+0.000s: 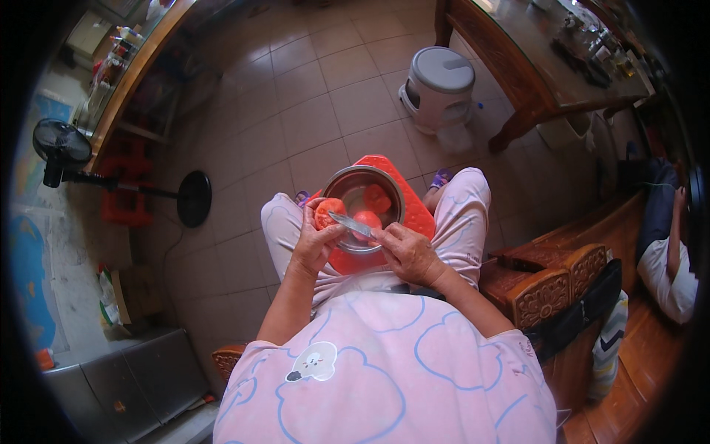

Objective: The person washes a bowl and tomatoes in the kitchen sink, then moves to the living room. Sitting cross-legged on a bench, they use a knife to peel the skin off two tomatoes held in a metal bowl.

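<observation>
My left hand point(317, 244) holds a cut tomato point(328, 214) at the left rim of a metal bowl point(400, 194). In my right hand point(409, 252) is a knife point(349, 223), its blade pointing left, its tip over the cut face of the tomato. More red tomato pieces point(376, 198) lie in the bowl below the blade. The bowl rests on a red plastic stool point(420, 216) between my knees. My fingers hide the knife's handle.
A grey and white step stool point(443, 72) stands ahead on the tiled floor, beside a glass-topped wooden table point(532, 66). A black fan point(194, 198) is at left. Carved wooden seating point(543, 294) stands at right, where another person point(668, 255) is.
</observation>
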The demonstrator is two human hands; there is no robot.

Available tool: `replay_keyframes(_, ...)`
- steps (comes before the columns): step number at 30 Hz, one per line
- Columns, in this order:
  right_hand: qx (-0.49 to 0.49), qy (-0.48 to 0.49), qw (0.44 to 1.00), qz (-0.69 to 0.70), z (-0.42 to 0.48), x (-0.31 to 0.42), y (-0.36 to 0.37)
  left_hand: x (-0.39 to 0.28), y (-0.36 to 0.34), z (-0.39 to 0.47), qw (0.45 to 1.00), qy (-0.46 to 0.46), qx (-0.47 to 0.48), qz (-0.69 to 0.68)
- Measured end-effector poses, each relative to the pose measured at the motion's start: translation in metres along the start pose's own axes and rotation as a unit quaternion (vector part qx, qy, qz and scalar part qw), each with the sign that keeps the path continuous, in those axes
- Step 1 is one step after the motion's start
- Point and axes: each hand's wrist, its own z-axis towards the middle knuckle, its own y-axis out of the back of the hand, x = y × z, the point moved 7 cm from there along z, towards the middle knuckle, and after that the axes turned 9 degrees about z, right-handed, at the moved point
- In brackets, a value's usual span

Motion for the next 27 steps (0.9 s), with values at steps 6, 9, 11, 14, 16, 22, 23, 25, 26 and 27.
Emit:
replay_keyframes(6,0.016,0.015,0.997,-0.07,-0.005,-0.003,0.0,0.003,0.003,0.002,0.999,0.032,0.015,-0.002)
replay_keyframes(9,0.018,0.003,0.996,-0.084,-0.008,-0.006,0.0,-0.01,-0.007,-0.004,1.0,0.022,0.009,0.017)
replay_keyframes(11,0.005,0.009,0.995,-0.099,-0.008,-0.005,0.002,-0.02,-0.015,-0.007,0.999,-0.01,-0.007,0.048)
replay_keyframes(14,-0.017,0.03,0.992,-0.119,-0.004,0.004,0.006,-0.007,0.004,0.0,0.999,-0.014,-0.013,0.026)
replay_keyframes(16,-0.025,0.028,0.992,-0.121,-0.003,0.006,0.008,-0.009,0.0,0.0,1.0,-0.01,-0.012,-0.007)
replay_keyframes(22,-0.03,0.025,0.993,-0.113,-0.001,0.009,0.009,-0.005,0.001,0.005,0.999,0.001,0.027,-0.031)
replay_keyframes(23,-0.028,0.024,0.994,-0.107,-0.001,0.008,0.008,-0.005,0.001,0.007,0.999,0.003,0.039,-0.037)
replay_keyframes(25,-0.023,0.023,0.995,-0.095,-0.002,0.006,0.006,-0.001,0.003,0.01,0.998,0.002,0.038,-0.05)
replay_keyframes(26,-0.023,0.024,0.995,-0.093,-0.002,0.006,0.006,0.001,0.003,0.011,0.998,0.001,0.038,-0.056)
replay_keyframes(27,-0.024,0.025,0.995,-0.09,-0.003,0.006,0.006,0.001,0.001,0.011,0.998,0.004,0.037,-0.049)
